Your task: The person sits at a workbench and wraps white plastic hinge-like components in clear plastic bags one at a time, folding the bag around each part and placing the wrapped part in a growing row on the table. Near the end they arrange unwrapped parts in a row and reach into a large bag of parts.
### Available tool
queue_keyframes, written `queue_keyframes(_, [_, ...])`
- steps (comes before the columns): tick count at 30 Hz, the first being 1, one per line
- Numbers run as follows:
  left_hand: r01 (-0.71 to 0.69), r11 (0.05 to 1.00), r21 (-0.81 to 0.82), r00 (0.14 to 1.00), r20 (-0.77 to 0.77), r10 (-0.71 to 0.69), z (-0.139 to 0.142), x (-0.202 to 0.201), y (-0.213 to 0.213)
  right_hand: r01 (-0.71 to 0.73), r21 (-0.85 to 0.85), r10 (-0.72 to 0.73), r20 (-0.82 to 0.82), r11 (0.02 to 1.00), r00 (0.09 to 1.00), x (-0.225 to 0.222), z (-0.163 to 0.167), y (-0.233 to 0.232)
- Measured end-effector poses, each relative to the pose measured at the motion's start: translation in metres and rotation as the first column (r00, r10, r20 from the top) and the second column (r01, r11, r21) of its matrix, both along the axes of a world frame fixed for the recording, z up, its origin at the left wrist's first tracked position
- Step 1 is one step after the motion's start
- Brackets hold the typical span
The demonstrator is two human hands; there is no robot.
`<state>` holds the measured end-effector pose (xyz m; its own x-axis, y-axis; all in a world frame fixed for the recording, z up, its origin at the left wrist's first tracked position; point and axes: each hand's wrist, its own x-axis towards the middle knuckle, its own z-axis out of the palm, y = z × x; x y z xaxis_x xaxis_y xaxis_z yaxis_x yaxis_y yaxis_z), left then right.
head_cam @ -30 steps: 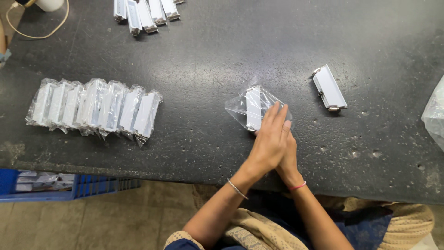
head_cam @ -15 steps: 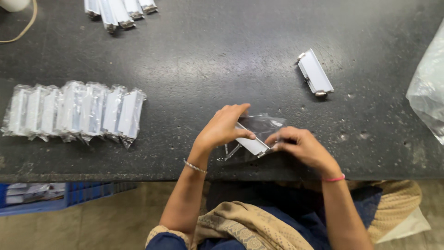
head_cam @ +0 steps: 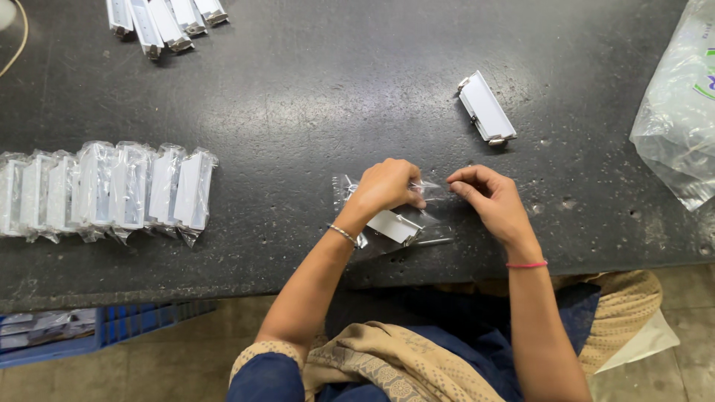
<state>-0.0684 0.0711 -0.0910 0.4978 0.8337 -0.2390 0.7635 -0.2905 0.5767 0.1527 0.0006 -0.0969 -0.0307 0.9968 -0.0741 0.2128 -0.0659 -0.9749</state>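
Observation:
A small clear plastic bag (head_cam: 417, 227) with a white rectangular part (head_cam: 393, 225) inside lies on the dark table near its front edge. My left hand (head_cam: 385, 187) rests on the bag and pinches its top edge. My right hand (head_cam: 490, 199) pinches the same edge from the right side. Both hands grip the bag's open end between thumb and fingers.
A bare white part with metal clips (head_cam: 486, 109) lies beyond my right hand. A row of several bagged parts (head_cam: 112, 190) sits at the left. More unbagged parts (head_cam: 164, 21) lie at the back left. A large clear bag (head_cam: 678, 112) is at the right edge. Under the table stands a blue crate (head_cam: 89, 331).
My hands were pressed together on the bag a second ago. They have come apart and now hold the bag's top edge from both sides, nearer the table's front.

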Motion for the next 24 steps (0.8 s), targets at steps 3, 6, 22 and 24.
queue_keyframes(3, [-0.060,0.995,-0.082,0.973,0.219,0.077,0.005,-0.007,0.000,0.059,0.006,-0.059,-0.022,0.998,0.998,0.011,-0.003,-0.009])
queue_keyframes(6, [-0.153,0.961,-0.231,0.856,0.455,0.246,0.013,-0.018,-0.003,0.127,0.001,-0.127,-0.090,0.992,0.988,0.018,-0.003,-0.014])
queue_keyframes(22, [-0.558,0.806,-0.198,0.323,0.843,0.430,0.062,-0.043,-0.055,-0.115,-0.048,0.078,-0.477,0.992,0.875,-0.052,-0.017,-0.012])
queue_keyframes(24, [-0.598,0.784,-0.168,0.285,0.870,0.403,0.067,-0.056,-0.053,-0.090,-0.075,0.043,-0.481,0.993,0.876,-0.047,-0.022,-0.014])
